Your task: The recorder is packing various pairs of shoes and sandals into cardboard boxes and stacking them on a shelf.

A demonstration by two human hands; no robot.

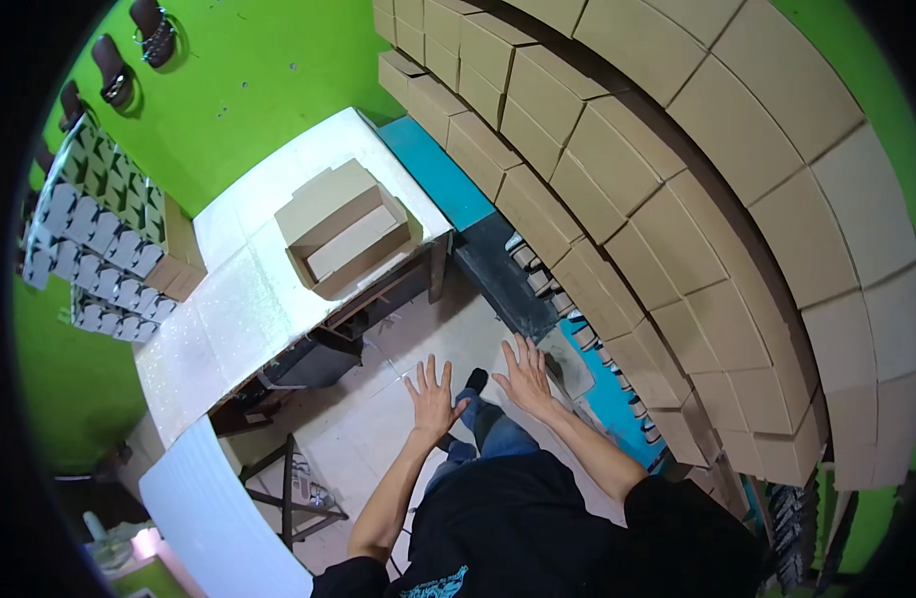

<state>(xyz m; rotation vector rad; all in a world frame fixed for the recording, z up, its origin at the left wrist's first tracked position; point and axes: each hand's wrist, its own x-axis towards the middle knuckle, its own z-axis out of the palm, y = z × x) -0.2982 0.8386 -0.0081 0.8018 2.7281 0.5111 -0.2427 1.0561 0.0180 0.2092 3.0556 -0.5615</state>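
Observation:
Both my hands reach out in front of my body above the tiled floor. My left hand point(434, 401) has its fingers spread and holds nothing. Beside it to the right, my right hand point(525, 377) is likewise spread and bare. Ahead and to the left, an open cardboard box point(328, 204) with its flap raised sits on a white table point(249, 289), apart from both hands. The inside of the box is pale, and I cannot make out anything in it.
Stacked brown cardboard boxes point(667, 239) fill shelves along the right. Several patterned boxes point(109, 229) are piled at the table's left end. Sandals point(111, 72) hang on the green wall. A row of shoes point(588, 344) lines the lower blue shelf. A dark stool frame point(291, 493) stands lower left.

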